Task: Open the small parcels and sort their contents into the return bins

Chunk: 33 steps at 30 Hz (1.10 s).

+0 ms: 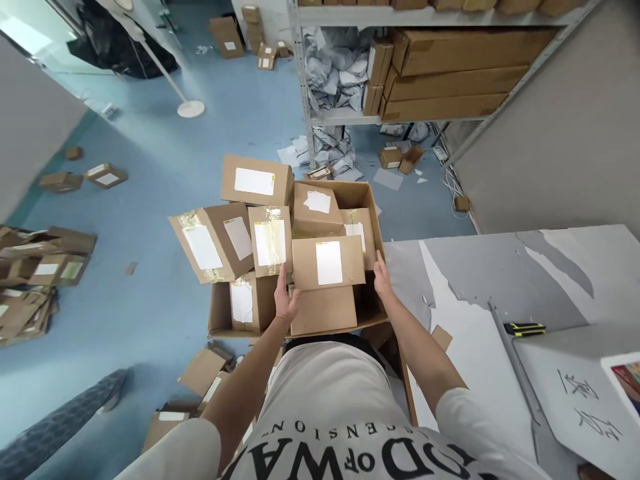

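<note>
A large open carton [375,220] full of smaller parcels sits against my waist. On top, between my hands, lies a brown cardboard box [305,263] with a white label. My left hand [287,298] is at its left end, fingers stretched out, thumb by the box's lower left corner. My right hand [383,277] is over the carton's right wall, fingers extended, a gap between it and the box. Left of my left hand stand a taped box [257,247] and a tilted box [225,233]. A wider box [230,190] lies behind them, and another box [325,313] sits below the middle one.
A metal shelf [345,117] holds long cartons [450,97] and plastic mailers. On the right, a work table [465,353] carries a yellow-black utility knife [525,329]. Flattened cardboard [45,267] and loose boxes [107,175] lie on the left floor. A person's leg [65,420] shows lower left.
</note>
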Each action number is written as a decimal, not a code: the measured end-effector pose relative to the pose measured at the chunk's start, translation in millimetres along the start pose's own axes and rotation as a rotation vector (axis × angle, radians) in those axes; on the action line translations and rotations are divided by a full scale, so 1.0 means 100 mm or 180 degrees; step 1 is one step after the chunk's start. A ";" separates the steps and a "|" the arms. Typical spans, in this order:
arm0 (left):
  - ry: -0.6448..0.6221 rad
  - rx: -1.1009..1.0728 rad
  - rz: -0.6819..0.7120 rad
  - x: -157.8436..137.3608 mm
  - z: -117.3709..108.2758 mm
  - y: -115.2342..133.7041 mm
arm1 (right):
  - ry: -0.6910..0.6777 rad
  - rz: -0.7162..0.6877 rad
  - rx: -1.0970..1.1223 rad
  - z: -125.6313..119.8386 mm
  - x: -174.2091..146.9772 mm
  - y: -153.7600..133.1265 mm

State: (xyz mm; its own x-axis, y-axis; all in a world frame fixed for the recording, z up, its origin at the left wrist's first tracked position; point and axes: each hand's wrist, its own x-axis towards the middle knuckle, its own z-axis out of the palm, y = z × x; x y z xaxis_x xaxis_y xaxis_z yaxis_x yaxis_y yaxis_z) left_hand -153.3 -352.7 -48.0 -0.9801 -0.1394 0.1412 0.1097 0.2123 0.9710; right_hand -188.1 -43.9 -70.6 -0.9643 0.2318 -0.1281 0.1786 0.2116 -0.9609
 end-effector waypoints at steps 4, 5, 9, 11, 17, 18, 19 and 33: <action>-0.0078 0.0331 0.0209 -0.04 0.03 -0.03 | -0.0260 0.0280 0.0332 0.15 0.07 0.08; -0.0074 0.0355 0.0187 -0.05 0.04 -0.04 | -0.0328 0.0355 0.0428 0.19 0.07 0.10; -0.0016 0.0161 -0.0034 -0.10 0.10 -0.09 | -0.0485 0.0430 0.0639 0.34 0.03 0.14; 0.0046 -0.0011 -0.0163 -0.12 0.12 -0.10 | -0.0480 0.0383 0.0700 0.39 0.01 0.15; 0.0103 -0.0306 -0.0408 -0.09 0.15 -0.02 | -0.0477 0.0663 0.0814 0.42 0.03 0.17; 0.0149 -0.0335 -0.0437 -0.08 0.16 -0.01 | -0.0465 0.0710 0.0816 0.42 0.04 0.18; 0.0181 -0.0355 -0.0460 -0.07 0.17 0.00 | -0.0453 0.0738 0.0811 0.41 0.04 0.18; -0.0052 -0.1167 0.0114 0.12 0.26 0.39 | -0.0199 0.0137 0.0971 -0.01 -0.32 -0.38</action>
State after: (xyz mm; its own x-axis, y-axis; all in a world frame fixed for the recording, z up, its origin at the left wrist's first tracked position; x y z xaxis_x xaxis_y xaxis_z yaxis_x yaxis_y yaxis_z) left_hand -164.7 -321.1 -13.7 -0.9767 -0.1222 0.1762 0.1931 -0.1443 0.9705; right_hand -164.3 -58.3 -29.4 -0.9690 0.1735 -0.1762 0.1618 -0.0941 -0.9823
